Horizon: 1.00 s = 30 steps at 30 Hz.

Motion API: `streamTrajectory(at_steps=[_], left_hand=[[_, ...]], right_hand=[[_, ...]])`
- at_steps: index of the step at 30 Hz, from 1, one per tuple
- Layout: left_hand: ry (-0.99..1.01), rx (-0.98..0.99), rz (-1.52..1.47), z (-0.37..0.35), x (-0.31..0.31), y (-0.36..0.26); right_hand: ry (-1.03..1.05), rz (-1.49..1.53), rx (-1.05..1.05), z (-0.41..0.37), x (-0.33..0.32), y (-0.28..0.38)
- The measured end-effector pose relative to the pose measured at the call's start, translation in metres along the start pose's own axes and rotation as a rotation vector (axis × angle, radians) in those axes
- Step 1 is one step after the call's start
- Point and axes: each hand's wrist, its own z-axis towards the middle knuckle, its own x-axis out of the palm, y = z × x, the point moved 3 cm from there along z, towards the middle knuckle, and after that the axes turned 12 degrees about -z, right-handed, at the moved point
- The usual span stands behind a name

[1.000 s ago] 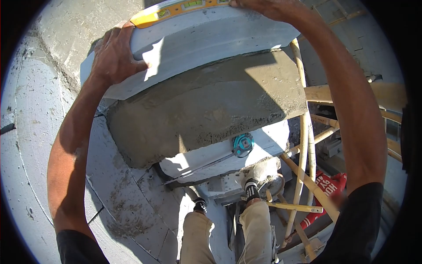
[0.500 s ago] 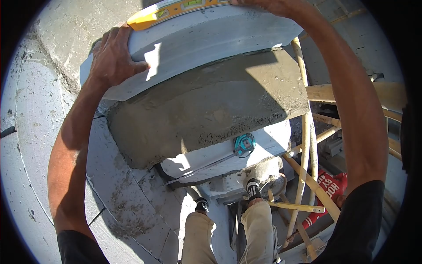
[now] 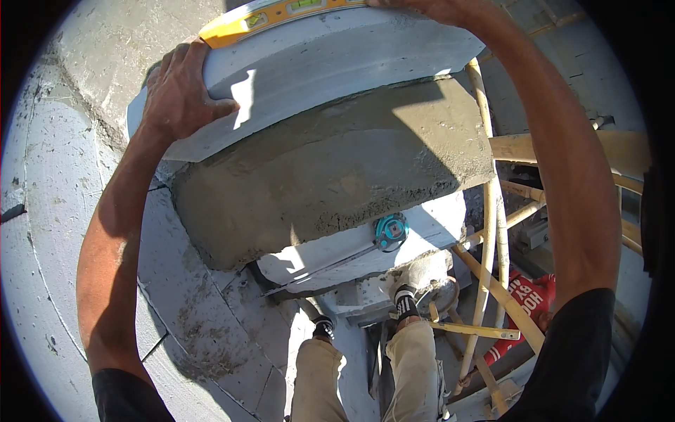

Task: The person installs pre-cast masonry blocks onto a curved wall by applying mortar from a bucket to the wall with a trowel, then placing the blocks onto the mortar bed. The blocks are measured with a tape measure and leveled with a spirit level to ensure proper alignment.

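A yellow spirit level [image 3: 281,15] lies along the top of a pale grey block [image 3: 309,70]. My left hand [image 3: 181,95] rests on the block's left end, fingers apart, its fingertips beside the level's left end. At the top edge of the view, my right hand [image 3: 422,7] is at the level's right end; its fingers are partly cut off, so its grip is unclear. Below the block is a step coated in wet grey mortar [image 3: 316,176]. A teal tape measure [image 3: 391,231] sits on the white block below that.
Bamboo poles [image 3: 485,260] stand and cross at the right. Behind them, lower down, is a person in a red top [image 3: 527,299]. A grey block wall [image 3: 56,211] runs down the left. My feet [image 3: 404,299] are on a lower ledge.
The level's left end has shifted very slightly to the left. Both hands hold nearly the same positions.
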Motion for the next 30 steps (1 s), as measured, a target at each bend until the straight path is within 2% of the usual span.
streamTrajectory(at_steps=[4, 19, 30], left_hand=[[-0.001, -0.01, -0.009, 0.0, -0.001, -0.002], [-0.014, -0.011, -0.006, -0.002, -0.002, -0.003], [-0.001, -0.017, -0.011, -0.002, -0.005, -0.006]], right_hand=[[0.058, -0.009, -0.032, -0.002, -0.005, 0.006], [0.05, -0.224, -0.093, -0.001, -0.014, 0.021], [0.043, -0.246, -0.154, 0.002, -0.013, 0.023]])
